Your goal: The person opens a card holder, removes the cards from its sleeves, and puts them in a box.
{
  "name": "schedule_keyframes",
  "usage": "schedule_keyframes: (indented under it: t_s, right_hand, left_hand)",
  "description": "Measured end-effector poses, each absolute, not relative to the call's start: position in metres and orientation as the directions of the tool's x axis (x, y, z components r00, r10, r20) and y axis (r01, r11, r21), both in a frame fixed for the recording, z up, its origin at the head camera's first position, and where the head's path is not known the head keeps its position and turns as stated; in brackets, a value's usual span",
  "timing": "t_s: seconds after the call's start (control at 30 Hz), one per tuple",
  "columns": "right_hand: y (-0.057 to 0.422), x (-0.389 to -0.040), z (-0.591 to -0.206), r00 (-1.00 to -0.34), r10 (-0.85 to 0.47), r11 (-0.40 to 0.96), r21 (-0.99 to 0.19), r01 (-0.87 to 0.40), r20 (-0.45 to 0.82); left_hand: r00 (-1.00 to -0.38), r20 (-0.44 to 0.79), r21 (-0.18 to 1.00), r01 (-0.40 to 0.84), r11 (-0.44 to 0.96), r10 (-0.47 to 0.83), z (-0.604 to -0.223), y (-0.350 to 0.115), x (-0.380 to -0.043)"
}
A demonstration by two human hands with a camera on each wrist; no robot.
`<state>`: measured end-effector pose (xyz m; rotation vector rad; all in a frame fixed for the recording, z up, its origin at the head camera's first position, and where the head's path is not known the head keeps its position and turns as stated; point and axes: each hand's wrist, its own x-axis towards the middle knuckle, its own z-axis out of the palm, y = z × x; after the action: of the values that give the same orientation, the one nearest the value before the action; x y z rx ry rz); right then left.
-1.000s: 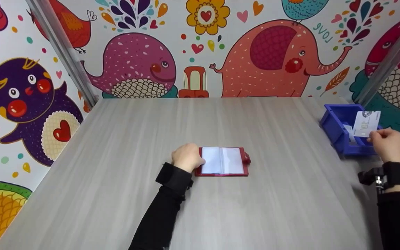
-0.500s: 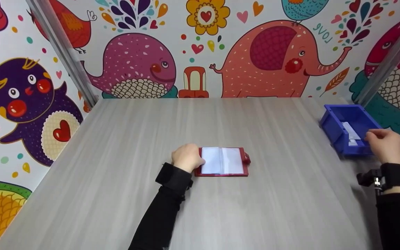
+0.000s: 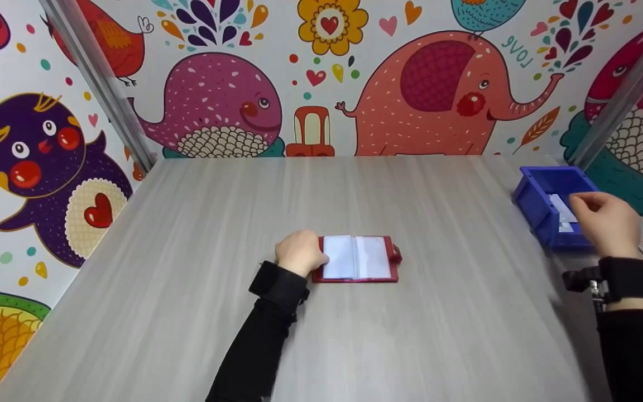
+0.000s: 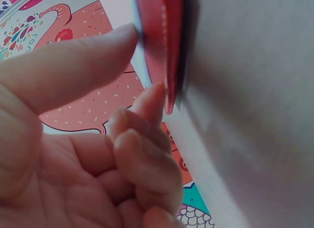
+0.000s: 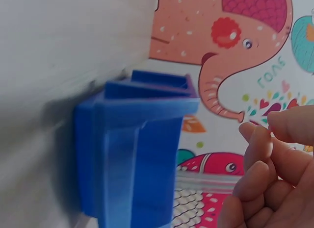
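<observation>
A red card holder (image 3: 373, 258) with pale plastic sleeves lies spread open on the table, its strap pointing right. My left hand (image 3: 299, 252) pinches its left edge. In the left wrist view the thumb presses the inner side of the card holder (image 4: 154, 37) and the index fingertip touches its rim; the other fingers curl in. Over the near right side of a blue bin (image 3: 532, 206) is my right hand (image 3: 610, 223), empty, fingers loosely bent. White cards (image 3: 562, 209) lie inside the bin. The right wrist view shows the right hand (image 5: 270, 174) apart from the bin's wall.
The grey wood-grain table (image 3: 215, 223) meets a cartoon-printed wall (image 3: 321, 84) at the back. Metal posts (image 3: 98, 89) stand at both rear corners. The bin is near the table's right rear corner.
A second ago my right hand held a white VIP card over the bin; the card has left the fingers. That hand has since shifted slightly left and away. My left hand keeps its pinch.
</observation>
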<state>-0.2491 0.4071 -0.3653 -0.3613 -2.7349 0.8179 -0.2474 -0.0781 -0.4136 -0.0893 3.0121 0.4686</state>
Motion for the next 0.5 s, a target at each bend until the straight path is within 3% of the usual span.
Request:
schedule_keyframes:
  t_s: [0.5]
  right_hand:
    - [0.360, -0.251, -0.361, -0.955, 0.171, 0.814, -0.581, -0.003, 0.244]
  left_hand:
    - [-0.995, -0.097, 0.291, -0.065, 0.955, -0.038, -0.414, -0.079, -0.247]
